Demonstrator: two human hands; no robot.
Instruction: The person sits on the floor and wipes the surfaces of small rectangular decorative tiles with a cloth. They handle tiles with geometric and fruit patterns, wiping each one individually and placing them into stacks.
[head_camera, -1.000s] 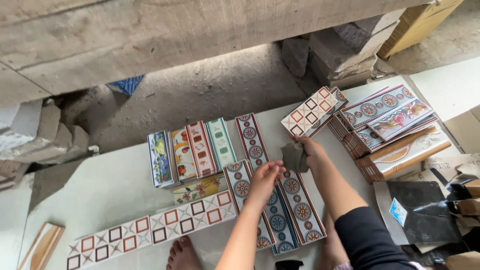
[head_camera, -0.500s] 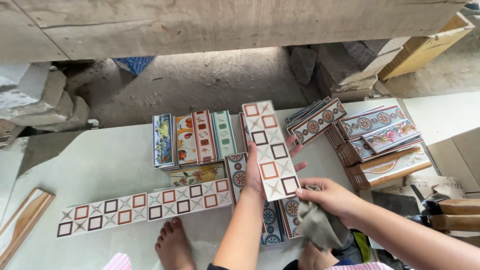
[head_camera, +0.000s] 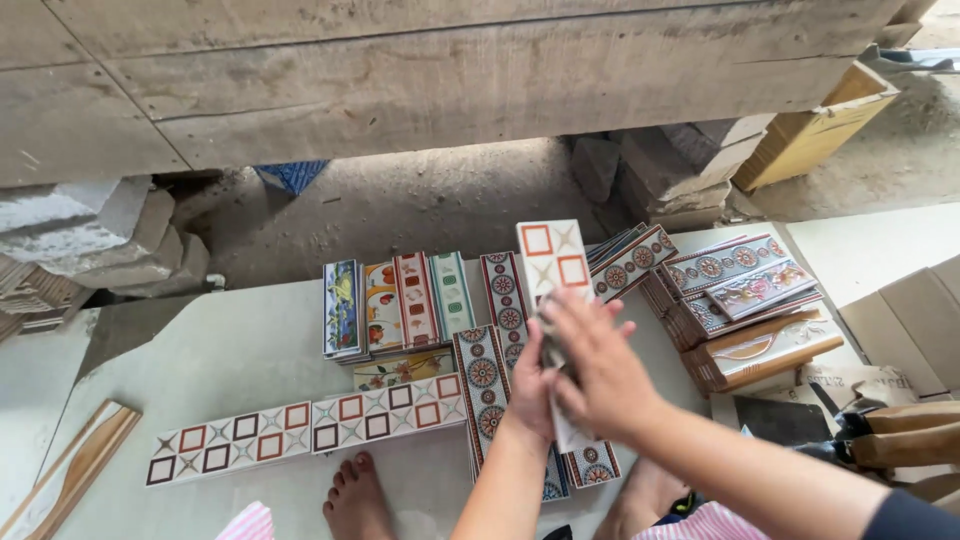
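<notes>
Rising upright above the floor slab (head_camera: 200, 360), a long border tile (head_camera: 553, 262) with red and brown squares is clasped from below by the left hand (head_camera: 530, 385). A grey cloth (head_camera: 552, 350) is pressed to its face by the right hand (head_camera: 600, 370). Tile stacks (head_camera: 740, 300) crowd the right edge; bare slab lies left.

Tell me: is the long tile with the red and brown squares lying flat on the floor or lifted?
Lifted. The tile is raised off the floor, the left hand gripping it from below and the right hand pressing a cloth on its face.
</notes>
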